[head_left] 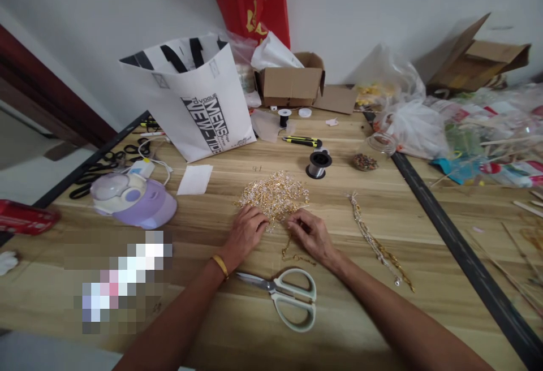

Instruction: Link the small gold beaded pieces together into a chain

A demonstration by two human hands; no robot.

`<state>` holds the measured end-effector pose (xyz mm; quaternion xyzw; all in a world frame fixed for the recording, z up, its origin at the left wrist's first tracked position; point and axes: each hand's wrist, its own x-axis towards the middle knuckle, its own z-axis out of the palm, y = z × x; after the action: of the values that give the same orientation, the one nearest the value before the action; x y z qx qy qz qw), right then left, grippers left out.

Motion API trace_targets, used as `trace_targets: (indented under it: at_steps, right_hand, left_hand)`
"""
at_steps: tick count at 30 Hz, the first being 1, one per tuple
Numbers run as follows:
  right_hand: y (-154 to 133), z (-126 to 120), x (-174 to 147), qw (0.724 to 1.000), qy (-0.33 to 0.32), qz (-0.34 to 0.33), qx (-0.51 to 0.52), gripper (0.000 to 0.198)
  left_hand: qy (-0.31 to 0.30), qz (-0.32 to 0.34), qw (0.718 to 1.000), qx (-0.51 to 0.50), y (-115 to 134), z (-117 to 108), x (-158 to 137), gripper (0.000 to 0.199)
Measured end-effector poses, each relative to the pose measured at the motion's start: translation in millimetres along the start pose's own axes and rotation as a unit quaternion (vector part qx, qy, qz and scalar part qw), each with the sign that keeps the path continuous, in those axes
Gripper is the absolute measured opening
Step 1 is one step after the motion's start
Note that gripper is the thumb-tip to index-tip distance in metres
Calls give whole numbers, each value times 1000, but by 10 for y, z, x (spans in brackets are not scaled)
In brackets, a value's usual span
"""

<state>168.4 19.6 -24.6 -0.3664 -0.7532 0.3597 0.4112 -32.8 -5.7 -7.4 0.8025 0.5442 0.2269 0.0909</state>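
Observation:
A heap of small gold and clear beads (275,193) lies on the wooden table in front of both hands. My left hand (247,228) rests at the heap's near left edge, fingers curled and tips pressed together; whatever they hold is too small to make out. At the near right edge, my right hand (311,232) is closed in a pinch on a thin gold chain (292,257), which trails down onto the table. Scissors with pale green handles (278,289) lie between my forearms. Further right lie several silver and gold chains (375,241).
A purple-and-white device (136,198) and white paper (194,180) are on the left. Behind the heap are a wire spool (319,165), a yellow-black cutter (302,141), a tipped jar of beads (365,162), a white bag (199,105) and a cardboard box (291,85). Plastic bags (424,128) crowd the right.

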Motion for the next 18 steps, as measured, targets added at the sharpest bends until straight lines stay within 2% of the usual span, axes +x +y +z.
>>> trace_targets:
  at_steps: [5, 9, 14, 18]
  right_hand:
    - [-28, -10, 4, 1000, -1, 14, 5, 15]
    - [-30, -19, 9, 999, -5, 32, 14, 16]
    - [-21, -16, 8, 999, 0, 40, 23, 16]
    - [-16, -15, 3, 999, -4, 42, 31, 15]
  left_hand:
    - [-8, 4, 1000, -10, 14, -32, 13, 10]
    - [10, -11, 998, -63, -4, -55, 28, 11]
    - [40, -81, 985, -149, 13, -96, 66, 9]
    - [22, -150, 957, -245, 41, -142, 91, 6]
